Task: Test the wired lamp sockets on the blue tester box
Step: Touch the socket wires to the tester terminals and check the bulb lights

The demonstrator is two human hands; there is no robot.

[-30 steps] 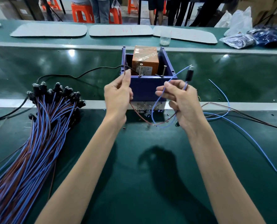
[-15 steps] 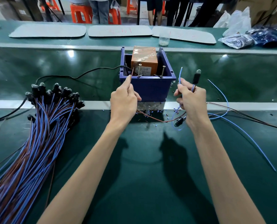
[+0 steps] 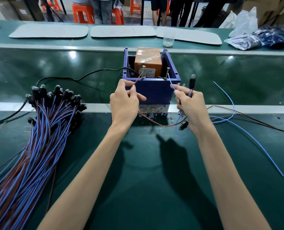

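Reaching forward from the bottom edge, two bare forearms stretch over the green tabletop [image 3: 146, 171], wrists nearly level. Left of them lies a thick bundle of wired lamp sockets [image 3: 43, 130], its blue and brown leads cut off by the frame's corner and its black sockets fanned at the far end. The left hand [image 3: 124, 103] pinches a brown wire [image 3: 137, 81] between thumb and forefinger, the other fingers loosely bent. The wire's end slants up to the left screw post [image 3: 143, 71]. The right hand [image 3: 190, 105] pinches a blue wire [image 3: 171, 83] the same way, its tip rising toward the right screw post [image 3: 167, 73]. Its remaining fingers curl round the leads of a black lamp socket [image 3: 192, 83], which stands upright above the knuckles with a clear bulb on top. Whether either wire end touches its post is too fine to tell. A second socket [image 3: 183, 126] peeks out under the right wrist. Just beyond the hands sits the blue tester box [image 3: 154, 90], open-topped, with an orange wrapped block [image 3: 148, 58] inside and a black cable [image 3: 88, 74] entering its left wall. Farther back are a clear cup [image 3: 168, 41], grey mats [image 3: 48, 31] and plastic bags [image 3: 247, 41].
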